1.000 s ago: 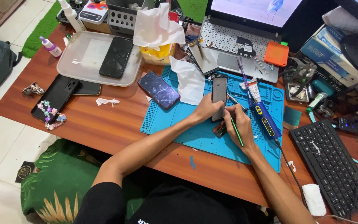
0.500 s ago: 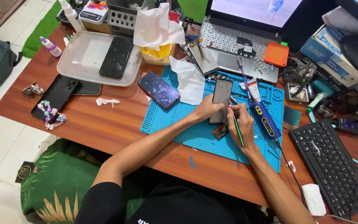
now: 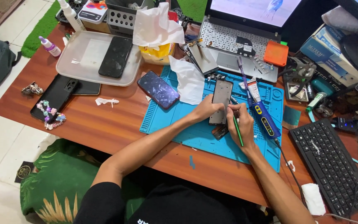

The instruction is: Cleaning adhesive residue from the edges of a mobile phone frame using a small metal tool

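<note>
My right hand [image 3: 242, 121] pinches a thin green tool [image 3: 238, 129] like a pencil, fingers pressed tight round it; its tip sits at the right edge of the opened phone [image 3: 221, 101]; my left hand [image 3: 206, 110] holds that phone down, fingers curled on its left side and thumb on top; the phone lies flat on the blue mat [image 3: 187, 132] in the middle of the table [image 3: 104, 124].

I think the tool could slip if I push too hard, and scratch the phone or poke my left thumb, which is just beside the tip; the phone could also slide on the mat if my left hand lets go; a small dark part [image 3: 219, 132] lies just under the phone and could get knocked off.

Just right of my hand lies a blue and yellow tool [image 3: 264, 114] with a cord; near it is a small white tube [image 3: 253, 89] with a red band; another phone [image 3: 159, 89] lies left of a white tissue [image 3: 189, 81]; a clear tray [image 3: 69, 62] holds a black phone; a little bottle with a purple cap [image 3: 49, 46] stands at the far left; an orange square box [image 3: 276, 53] rests on the laptop [image 3: 233, 41]; blue boxes [image 3: 322, 47] are stacked far right, near the black keyboard [image 3: 332, 166].
</note>
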